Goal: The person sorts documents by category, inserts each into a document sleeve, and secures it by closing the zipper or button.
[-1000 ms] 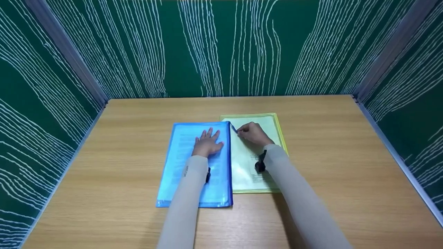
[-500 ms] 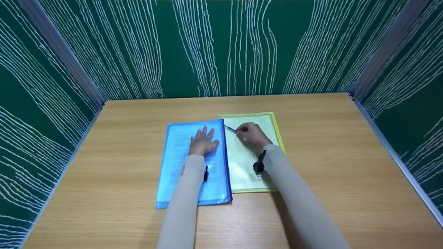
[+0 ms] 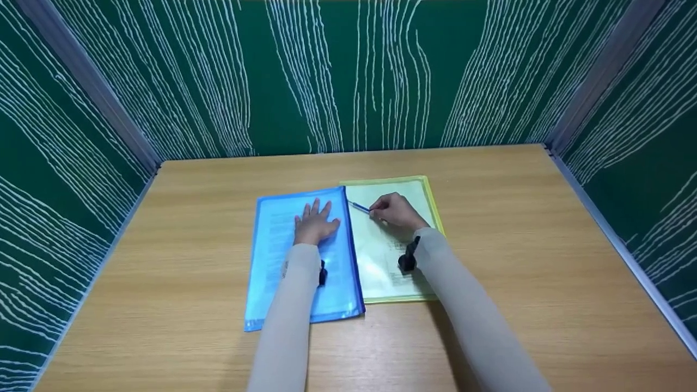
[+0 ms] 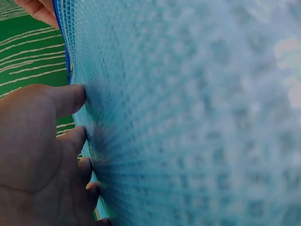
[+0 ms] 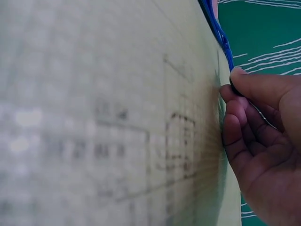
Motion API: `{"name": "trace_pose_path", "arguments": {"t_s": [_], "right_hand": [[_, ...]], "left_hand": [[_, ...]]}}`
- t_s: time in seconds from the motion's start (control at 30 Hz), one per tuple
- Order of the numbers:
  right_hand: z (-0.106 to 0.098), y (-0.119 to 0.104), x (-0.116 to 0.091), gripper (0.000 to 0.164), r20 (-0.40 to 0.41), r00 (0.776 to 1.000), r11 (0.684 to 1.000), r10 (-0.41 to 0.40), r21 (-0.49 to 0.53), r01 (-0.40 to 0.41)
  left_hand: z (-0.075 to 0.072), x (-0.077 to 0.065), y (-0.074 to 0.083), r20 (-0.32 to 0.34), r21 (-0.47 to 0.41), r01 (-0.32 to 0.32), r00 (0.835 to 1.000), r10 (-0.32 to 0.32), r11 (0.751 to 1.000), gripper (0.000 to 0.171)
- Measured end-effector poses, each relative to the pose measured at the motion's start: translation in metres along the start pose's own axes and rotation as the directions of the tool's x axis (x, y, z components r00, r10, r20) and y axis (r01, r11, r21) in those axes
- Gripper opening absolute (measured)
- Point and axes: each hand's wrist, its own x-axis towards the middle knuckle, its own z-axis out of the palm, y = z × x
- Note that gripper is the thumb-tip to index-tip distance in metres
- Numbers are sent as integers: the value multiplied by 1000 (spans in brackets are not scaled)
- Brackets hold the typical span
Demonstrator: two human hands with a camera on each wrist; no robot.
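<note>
A blue translucent mesh zip folder (image 3: pixel 277 261) with printed paper inside lies on the table, overlapping a yellow-edged zip folder (image 3: pixel 381 267) to its right. My left hand (image 3: pixel 316 223) rests on the blue folder with its fingers spread; in the left wrist view its fingertips (image 4: pixel 77 96) touch the mesh. At the blue folder's upper right corner, a blue zipper pull (image 3: pixel 359 207) stretches out over the yellow folder. My right hand (image 3: pixel 398 210) pinches the end of that pull between thumb and fingers, as the right wrist view also shows, with the blue zipper edge (image 5: pixel 218 33) running up from it.
Both folders lie on a wooden table (image 3: pixel 517 261). Green walls with white wavy lines (image 3: pixel 283 76) close it in at the back and both sides, with grey metal posts (image 3: pixel 103 92) at the corners.
The blue folder has turned slightly, its top end shifting left, and the left hand has moved with it. More of the zipper pull shows between the folder and the right hand.
</note>
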Motion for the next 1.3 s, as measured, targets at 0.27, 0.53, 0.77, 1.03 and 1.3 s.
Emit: {"name": "trace_pose_path", "arguments": {"t_s": [0.27,0.53,0.77,1.03,1.3], "right_hand": [[-4,1,-2,14,44,998,998,-37,-57,40],[-5,2,-8,13,63,998,998,-27,-60,30],[-4,2,-9,13,72,997,996,0,-88,7],[-1,-2,-12,11,97,995,995,11,-96,-2],[3,-2,-15,12,114,990,989,-82,-113,95]], "left_hand": [[0,0,0,-2,12,2,1000,-2,1000,64],[0,0,0,7,8,14,1000,-14,1000,65],[-2,0,1,19,1,30,999,-30,1000,65],[-4,3,-2,25,3,42,999,-42,999,65],[-5,3,-4,14,-6,41,999,-41,999,65]]}}
